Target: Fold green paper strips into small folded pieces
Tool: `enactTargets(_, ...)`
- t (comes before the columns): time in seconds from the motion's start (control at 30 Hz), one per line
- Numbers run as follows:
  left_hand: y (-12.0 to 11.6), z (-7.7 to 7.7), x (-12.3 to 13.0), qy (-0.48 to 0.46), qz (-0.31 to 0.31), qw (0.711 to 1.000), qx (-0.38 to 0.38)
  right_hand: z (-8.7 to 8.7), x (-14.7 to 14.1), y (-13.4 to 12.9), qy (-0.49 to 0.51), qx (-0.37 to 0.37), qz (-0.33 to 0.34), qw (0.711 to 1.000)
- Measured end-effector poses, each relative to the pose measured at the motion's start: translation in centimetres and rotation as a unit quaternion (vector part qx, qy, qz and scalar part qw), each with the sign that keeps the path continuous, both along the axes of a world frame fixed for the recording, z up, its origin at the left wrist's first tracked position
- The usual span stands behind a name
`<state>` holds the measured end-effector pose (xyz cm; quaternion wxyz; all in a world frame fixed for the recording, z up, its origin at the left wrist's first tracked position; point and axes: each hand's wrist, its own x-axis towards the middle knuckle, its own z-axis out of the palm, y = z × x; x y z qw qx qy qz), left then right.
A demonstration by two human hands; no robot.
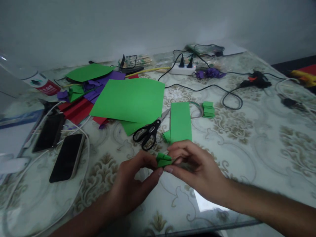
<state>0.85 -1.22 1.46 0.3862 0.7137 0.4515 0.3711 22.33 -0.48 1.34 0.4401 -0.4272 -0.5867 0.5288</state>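
Behind everything stood a pale, plain wall (153,26), dimly lit. Before it spread the table (247,148), its light, glossy top patterned with brown scrolls and flowers. A green sheet (130,98) lay towards the far side. Nearer, the left hand (132,181) pinched the left side of the folded paper between thumb and finger, while the right hand (199,164) gripped its right side with thumb and fingertips. Past them a green strip (181,120) ran lengthwise away from the person. Left of it, the scissors (148,131) pointed away and rightward, tips just beside the strip. Smallest was the folded paper (164,159), raised above the table between both hands; its creases ran roughly sideways, but fingers hid its ends, so its long axis could not be told.
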Motion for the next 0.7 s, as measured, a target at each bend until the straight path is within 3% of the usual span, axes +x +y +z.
enactTargets(0.2, -0.2, -0.42, 0.0, -0.019, 0.003, 0.998, -0.053, 0.37, 0.0, 0.12, -0.018, -0.007, 0.009, 1.0)
enactTargets(0.37, 0.1, -0.24, -0.23, 0.022, -0.02, 1.0, -0.008, 0.45, -0.09, 0.03, -0.016, 0.017, 0.02, 1.0)
enactTargets(0.5, 0.27, -0.25, -0.16, 0.033, -0.002, 0.999, 0.029, 0.31, -0.2, 0.01, -0.014, 0.021, 0.008, 1.0)
enactTargets(0.7, 0.09, -0.53, -0.09, 0.043, 0.026, 0.998, 0.025, 0.24, -0.06, 0.09, -0.044, 0.049, 0.007, 0.998)
